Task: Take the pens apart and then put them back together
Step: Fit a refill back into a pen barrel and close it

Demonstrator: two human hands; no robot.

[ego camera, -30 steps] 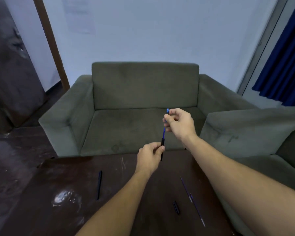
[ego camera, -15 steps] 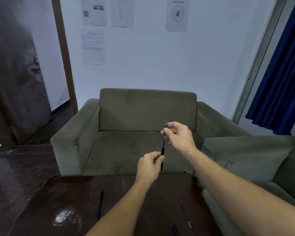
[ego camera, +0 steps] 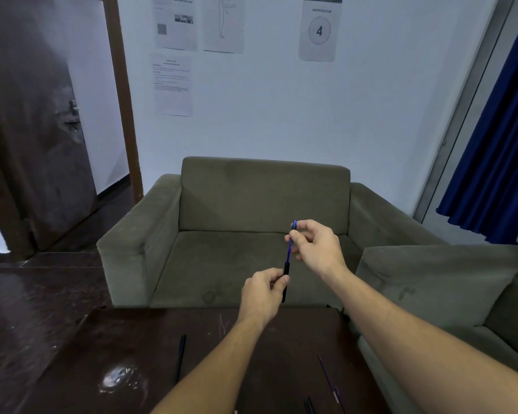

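Where the pen is: held in mid-air between both hands, over the far edge of the worktop (ego camera: pixel 132 339), in front of the armchair (ego camera: pixel 263 198)
Pen barrel (ego camera: pixel 286 268): black, near upright, top leaning slightly right; its lower end shows below the left hand (ego camera: pixel 262 292)
Blue refill (ego camera: pixel 289 254): sticks up out of the barrel top, thin, runs up into the right hand (ego camera: pixel 319 248)
Left hand: lower one, fingers (ego camera: pixel 277 280) curled round the barrel, thumb and forefinger pinching its middle
Right hand: higher and farther, fingers (ego camera: pixel 293 236) pinching the refill's upper part, blue tip just showing above them
Gap between hands: short bare stretch of refill plus barrel top
Black pen (ego camera: pixel 180 357): lies on the worktop, left of the left forearm, pointing near to far
Loose refill (ego camera: pixel 326 375): thin, on the worktop at near right, slanted
Small black parts (ego camera: pixel 309 407): at the near edge, cut off by the frame; cannot tell which parts
Background: blue curtain (ego camera: pixel 497 144) far right, dark door (ego camera: pixel 33 130) left, paper sheets (ego camera: pixel 319 31) on the wall
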